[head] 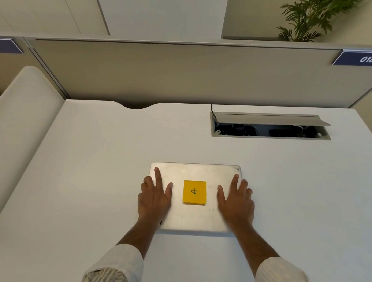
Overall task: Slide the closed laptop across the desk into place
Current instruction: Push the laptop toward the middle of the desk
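White desk under you: your left hand and right hand lie flat, fingers spread, on the closed laptop near the front edge's middle. Push unevenly and it could skew toward the open cable tray.

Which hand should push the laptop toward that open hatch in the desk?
Probably the left hand. It lies on the laptop on the side away from the cable hatch, which is far-right, so it can push that way.
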{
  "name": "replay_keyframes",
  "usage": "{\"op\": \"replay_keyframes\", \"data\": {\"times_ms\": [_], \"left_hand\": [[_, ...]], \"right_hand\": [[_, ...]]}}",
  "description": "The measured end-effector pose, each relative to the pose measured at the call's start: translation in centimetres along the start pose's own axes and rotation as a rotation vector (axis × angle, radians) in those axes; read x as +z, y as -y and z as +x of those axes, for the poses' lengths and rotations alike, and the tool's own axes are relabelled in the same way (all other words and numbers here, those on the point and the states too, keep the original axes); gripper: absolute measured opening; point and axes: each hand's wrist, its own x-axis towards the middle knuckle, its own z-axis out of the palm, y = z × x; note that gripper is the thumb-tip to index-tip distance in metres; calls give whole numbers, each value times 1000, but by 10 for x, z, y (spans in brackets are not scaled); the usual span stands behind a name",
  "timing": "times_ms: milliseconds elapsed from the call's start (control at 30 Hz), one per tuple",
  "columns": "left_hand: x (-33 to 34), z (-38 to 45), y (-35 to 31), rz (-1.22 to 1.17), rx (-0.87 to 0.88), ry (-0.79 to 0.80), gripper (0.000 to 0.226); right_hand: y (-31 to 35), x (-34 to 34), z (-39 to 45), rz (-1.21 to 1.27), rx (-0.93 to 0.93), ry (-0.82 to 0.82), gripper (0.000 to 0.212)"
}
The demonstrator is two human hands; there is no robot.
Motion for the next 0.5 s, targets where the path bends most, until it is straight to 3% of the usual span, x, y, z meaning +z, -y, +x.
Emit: {"op": "replay_keyframes", "data": {"times_ms": [500], "left_hand": [[3,1,4,63,11,-8,75]], "right_hand": [[2,0,-3,-47,-5,5,75]]}}
